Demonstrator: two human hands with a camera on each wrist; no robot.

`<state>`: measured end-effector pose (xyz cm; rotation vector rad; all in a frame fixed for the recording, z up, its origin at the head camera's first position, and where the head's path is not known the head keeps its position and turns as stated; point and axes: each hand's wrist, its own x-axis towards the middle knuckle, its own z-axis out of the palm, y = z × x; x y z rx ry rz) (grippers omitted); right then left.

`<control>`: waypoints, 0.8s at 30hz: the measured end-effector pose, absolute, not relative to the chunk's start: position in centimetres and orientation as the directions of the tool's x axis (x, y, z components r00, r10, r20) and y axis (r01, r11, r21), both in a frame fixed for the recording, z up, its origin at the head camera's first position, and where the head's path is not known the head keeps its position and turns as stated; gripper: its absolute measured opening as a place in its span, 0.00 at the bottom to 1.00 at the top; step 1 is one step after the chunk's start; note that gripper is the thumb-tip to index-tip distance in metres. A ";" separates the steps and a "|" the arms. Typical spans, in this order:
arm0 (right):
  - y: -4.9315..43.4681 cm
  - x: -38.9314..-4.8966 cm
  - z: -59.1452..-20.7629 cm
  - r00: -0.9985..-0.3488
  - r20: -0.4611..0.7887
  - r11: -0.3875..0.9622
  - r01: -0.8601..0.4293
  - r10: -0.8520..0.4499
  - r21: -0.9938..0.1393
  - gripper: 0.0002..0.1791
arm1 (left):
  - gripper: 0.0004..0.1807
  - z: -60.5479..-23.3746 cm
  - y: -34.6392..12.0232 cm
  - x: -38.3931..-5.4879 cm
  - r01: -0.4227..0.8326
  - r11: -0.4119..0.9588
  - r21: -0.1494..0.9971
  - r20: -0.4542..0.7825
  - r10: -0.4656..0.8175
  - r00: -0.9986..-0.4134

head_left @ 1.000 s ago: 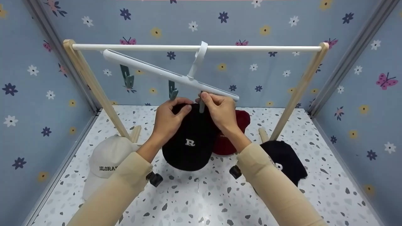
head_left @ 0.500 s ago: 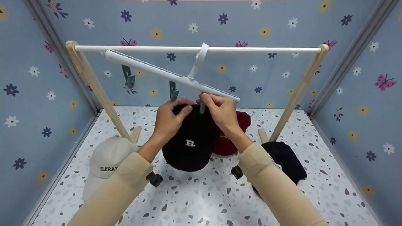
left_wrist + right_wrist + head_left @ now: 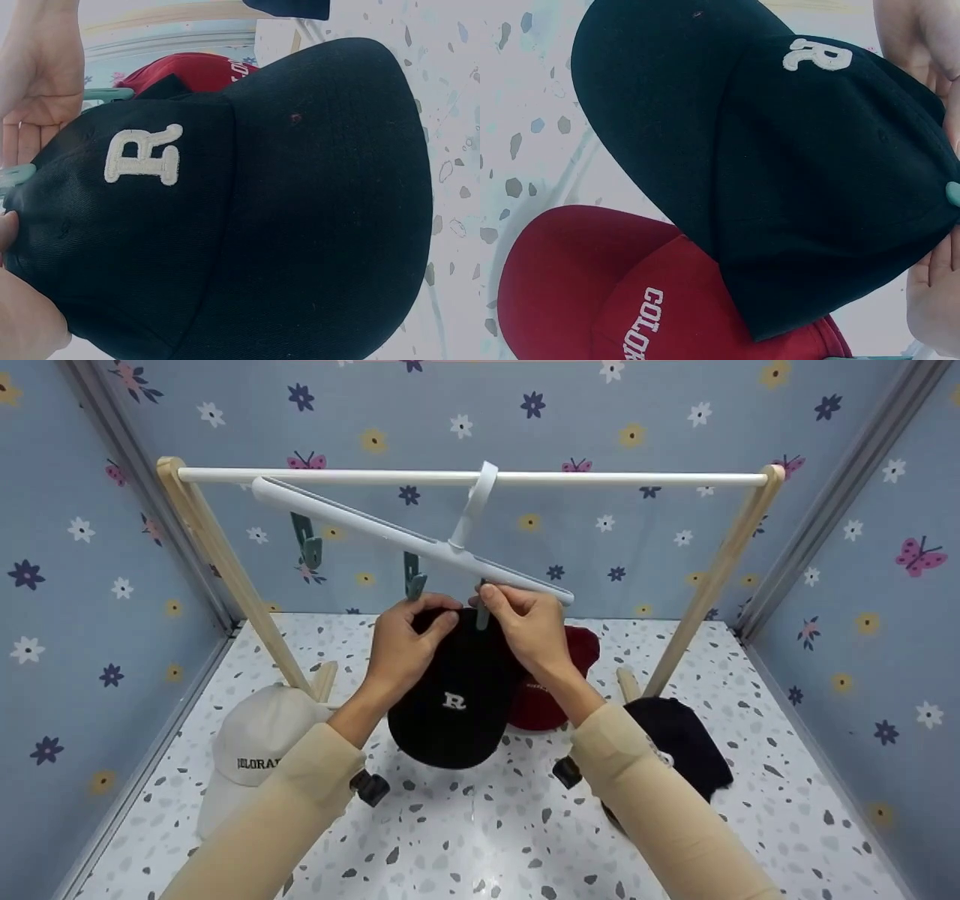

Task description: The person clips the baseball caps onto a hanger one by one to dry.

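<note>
Small booth-like enclosure, flowered blue walls, grey corner strips, speckled white surface

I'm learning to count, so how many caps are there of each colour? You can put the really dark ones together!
White: 1, the left cap
Red: 1, the cap with white letters
Dark: 2, the R cap and the far-right cap
Total: 4 caps

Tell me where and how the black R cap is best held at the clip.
Likely a thumb-and-finger pinch on the top edge of the crown, coming from the left with the left hand. The black cap points its brim downward, so that edge lies uppermost, near the clip, which the right hand holds from the right.
</note>
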<state>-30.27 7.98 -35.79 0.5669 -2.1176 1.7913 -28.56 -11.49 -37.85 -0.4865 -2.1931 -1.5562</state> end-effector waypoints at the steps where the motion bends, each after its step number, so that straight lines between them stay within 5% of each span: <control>1: 8.0 -30.3 -35.8 -0.873 0.477 0.140 -0.487 -0.102 -0.862 0.13 | 0.09 -37.8 -11.5 -28.6 0.499 0.320 0.805 0.513 0.046 -0.857; 24: 8.3 -30.2 -36.0 -0.863 0.489 0.173 -0.505 -0.127 -0.846 0.14 | 0.08 -37.9 -11.5 -28.8 0.511 0.312 0.801 0.524 0.047 -0.850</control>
